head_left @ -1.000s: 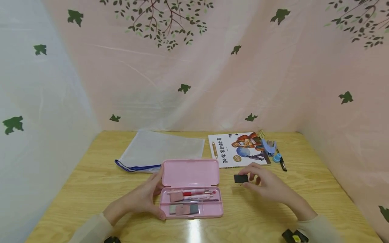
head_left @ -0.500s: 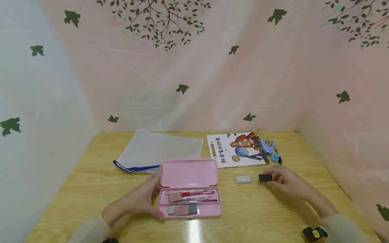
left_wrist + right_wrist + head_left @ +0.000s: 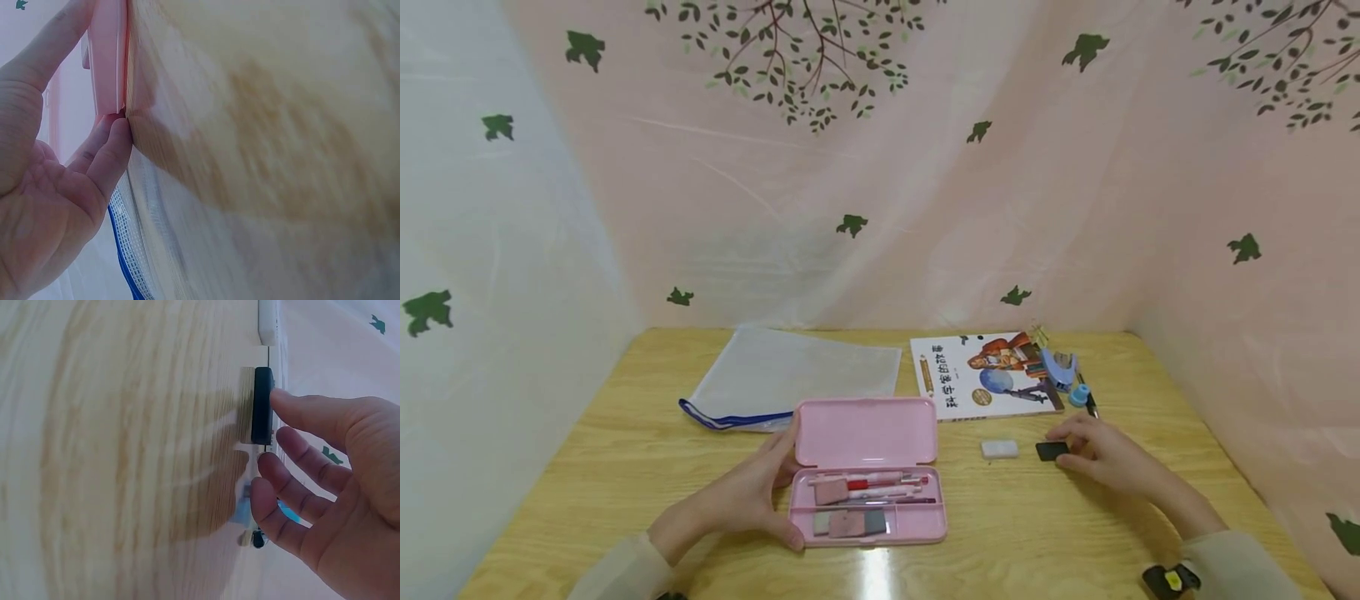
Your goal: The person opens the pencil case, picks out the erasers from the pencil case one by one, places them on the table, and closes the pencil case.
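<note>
An open pink pencil case point(image 3: 921, 523) lies on the table with its lid up at the back. My left hand point(image 3: 752, 492) grips its left side, thumb at the front corner and fingers by the lid; the left wrist view shows fingertips point(image 3: 119, 134) low against the case edge point(image 3: 109, 62). Inside are several pens point(image 3: 887, 492) and small erasers point(image 3: 847, 524). My right hand point(image 3: 1105, 454) pinches the end of a black eraser point(image 3: 1050, 451), which lies low at the tabletop. The right wrist view shows the thumb against the black eraser point(image 3: 262, 406), other fingers loosely bent.
A white eraser point(image 3: 999, 449) lies left of the black one. Behind are a picture-covered book point(image 3: 955, 375), blue stapler-like item point(image 3: 1060, 371), small blue object point(image 3: 1079, 396) and dark pen point(image 3: 1091, 406). A translucent blue-edged zip bag point(image 3: 805, 367) lies behind the case.
My right hand has moved right with the black eraser, uncovering the white eraser, then lowered it slightly. My left hand stays on the pencil case.
</note>
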Action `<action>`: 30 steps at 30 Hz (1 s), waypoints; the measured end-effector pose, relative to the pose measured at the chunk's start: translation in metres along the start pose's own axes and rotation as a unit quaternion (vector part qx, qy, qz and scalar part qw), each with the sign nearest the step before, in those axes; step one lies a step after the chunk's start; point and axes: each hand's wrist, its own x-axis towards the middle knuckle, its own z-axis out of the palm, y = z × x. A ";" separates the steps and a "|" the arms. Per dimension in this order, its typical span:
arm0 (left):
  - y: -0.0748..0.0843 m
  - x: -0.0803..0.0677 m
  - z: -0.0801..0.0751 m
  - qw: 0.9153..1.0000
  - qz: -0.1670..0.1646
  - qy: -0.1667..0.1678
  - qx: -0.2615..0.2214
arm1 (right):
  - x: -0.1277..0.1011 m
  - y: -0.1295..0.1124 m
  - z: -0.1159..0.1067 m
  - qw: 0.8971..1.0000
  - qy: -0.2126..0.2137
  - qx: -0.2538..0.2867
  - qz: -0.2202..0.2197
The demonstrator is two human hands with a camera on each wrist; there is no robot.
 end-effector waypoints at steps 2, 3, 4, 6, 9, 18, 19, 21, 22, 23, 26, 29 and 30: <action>0.000 0.000 0.000 1.000 0.001 0.000 -0.002 | -0.001 0.000 0.000 1.000 0.002 -0.001 -0.004; 0.000 0.000 0.000 1.000 0.001 0.000 -0.002 | -0.001 -0.001 0.000 1.000 0.003 -0.001 -0.005; 0.000 0.000 0.000 1.000 0.001 0.000 -0.002 | -0.001 -0.001 -0.001 1.000 0.002 0.000 -0.005; 0.000 0.000 0.000 1.000 0.000 -0.001 -0.004 | -0.002 -0.002 -0.001 1.000 0.001 -0.002 0.000; 0.001 0.000 0.000 1.000 -0.002 -0.002 -0.002 | -0.002 -0.006 -0.004 1.000 0.004 -0.007 0.013; 0.003 -0.001 -0.001 1.000 -0.005 -0.001 0.001 | 0.010 -0.049 -0.003 0.999 0.036 -0.002 -0.026; 0.003 -0.001 -0.001 1.000 -0.005 -0.002 0.000 | 0.012 -0.055 -0.002 0.999 0.033 -0.001 -0.032; 0.004 -0.001 0.000 1.000 -0.005 -0.003 -0.005 | 0.018 -0.067 0.001 0.999 0.026 -0.002 -0.047; 0.004 -0.001 0.000 1.000 -0.005 -0.004 -0.005 | 0.021 -0.074 0.002 0.998 0.018 -0.005 -0.053; 0.004 0.000 0.000 1.000 -0.005 -0.004 -0.004 | 0.025 -0.080 0.004 0.998 0.011 -0.006 -0.057; 0.003 0.000 0.000 1.000 -0.005 -0.004 -0.004 | 0.035 -0.098 0.013 0.998 -0.011 -0.003 -0.069; 0.002 -0.001 0.000 1.000 0.000 -0.001 0.001 | 0.046 -0.113 0.026 0.996 -0.032 0.005 -0.083; 0.002 -0.001 0.000 1.000 0.004 -0.001 0.000 | 0.050 -0.118 0.031 0.995 -0.037 0.007 -0.090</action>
